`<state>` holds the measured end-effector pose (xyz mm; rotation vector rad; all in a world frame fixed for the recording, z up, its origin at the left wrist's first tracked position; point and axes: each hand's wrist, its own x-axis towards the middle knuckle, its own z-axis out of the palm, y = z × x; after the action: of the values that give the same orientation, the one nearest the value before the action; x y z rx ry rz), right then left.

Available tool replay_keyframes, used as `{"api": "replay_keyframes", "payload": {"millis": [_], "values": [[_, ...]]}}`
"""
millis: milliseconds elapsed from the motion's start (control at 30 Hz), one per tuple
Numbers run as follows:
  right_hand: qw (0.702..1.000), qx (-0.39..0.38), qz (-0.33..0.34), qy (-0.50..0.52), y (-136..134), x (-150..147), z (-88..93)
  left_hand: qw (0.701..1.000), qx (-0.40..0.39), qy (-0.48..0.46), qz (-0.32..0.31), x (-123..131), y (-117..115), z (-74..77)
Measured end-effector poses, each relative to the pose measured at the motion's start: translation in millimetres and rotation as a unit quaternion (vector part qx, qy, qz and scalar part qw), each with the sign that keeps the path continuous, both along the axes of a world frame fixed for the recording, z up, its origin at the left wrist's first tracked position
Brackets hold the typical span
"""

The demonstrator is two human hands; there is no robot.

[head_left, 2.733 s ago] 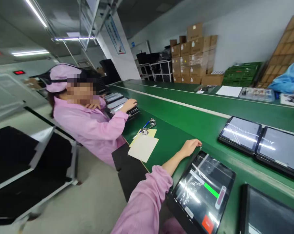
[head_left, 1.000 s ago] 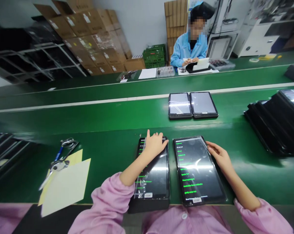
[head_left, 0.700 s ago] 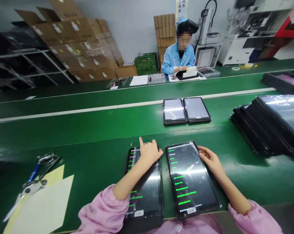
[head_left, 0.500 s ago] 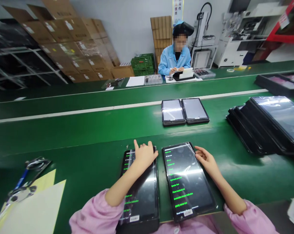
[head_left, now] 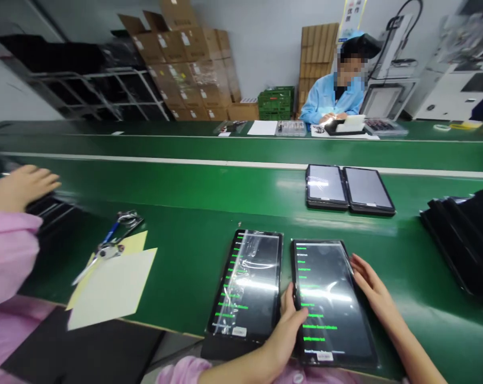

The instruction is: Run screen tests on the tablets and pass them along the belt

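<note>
Two dark tablets lie side by side on the green conveyor bench, their screens lit with lines of green text. The left tablet has glossy plastic film across its screen. My left hand lies at the lower left edge of the right tablet, thumb raised, and I cannot tell whether it grips. Against that tablet's right edge rest the fingers of my right hand, which holds nothing. A co-worker's hand in a pink sleeve hovers over dark items at the far left.
Pale paper sheets lie left of the tablets, with scissors on top. Farther along the bench are a pair of tablets and a black stack. Across the belt sits a person in blue, with cardboard boxes behind.
My left hand has left the left tablet and moved to the right tablet's lower left edge. The view has shifted, and a co-worker's hand now shows at the left.
</note>
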<state>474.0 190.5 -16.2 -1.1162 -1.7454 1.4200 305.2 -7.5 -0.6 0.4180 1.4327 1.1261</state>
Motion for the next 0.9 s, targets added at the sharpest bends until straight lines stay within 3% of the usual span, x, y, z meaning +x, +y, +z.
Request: {"api": "replay_keyframes", "payload": {"millis": [67,133,200,233,300,367,500,600,700,767,900], "values": [[0.995,-0.011,-0.096,-0.016,-20.7,-3.1,10.9,0.999,0.003,0.05,0.004,6.6,5.4,4.8],[0.964,-0.057,-0.256,-0.035,-41.8,-8.3,25.7,0.994,0.011,0.104,-0.034,12.0,5.4,10.0],[0.932,-0.106,-0.345,-0.029,-59.6,-11.8,41.7,0.988,0.022,0.139,-0.064,14.9,1.2,13.2],[0.934,-0.12,-0.338,-0.007,-66.9,-12.4,49.2,0.986,0.032,0.151,-0.066,14.7,-2.3,14.6],[0.95,-0.144,-0.261,0.09,-79.2,-13.1,62.5,0.981,0.074,0.172,-0.058,9.8,-12.2,19.6],[0.946,-0.166,-0.188,0.203,-90.6,-18.3,73.4,0.974,0.122,0.183,-0.048,-2.7,-26.1,29.8],[0.929,-0.177,-0.097,0.309,-116.0,-60.4,80.8,0.965,0.117,0.233,0.013,-51.9,-59.8,57.6],[0.946,-0.156,-0.013,0.286,-131.3,-110.8,64.0,0.957,0.073,0.272,0.066,-98.9,-80.8,64.6],[0.968,-0.124,0.004,0.218,-134.4,-145.0,31.3,0.958,0.009,0.286,0.027,-139.7,-95.2,51.4],[0.984,-0.102,0.002,0.146,-132.5,-149.3,6.6,0.946,-0.028,0.323,-0.01,-161.6,-101.3,35.9],[0.99,-0.103,0.059,0.076,-141.4,-135.3,-39.5,0.913,-0.058,0.404,0.008,-190.8,-92.4,10.7]]}}
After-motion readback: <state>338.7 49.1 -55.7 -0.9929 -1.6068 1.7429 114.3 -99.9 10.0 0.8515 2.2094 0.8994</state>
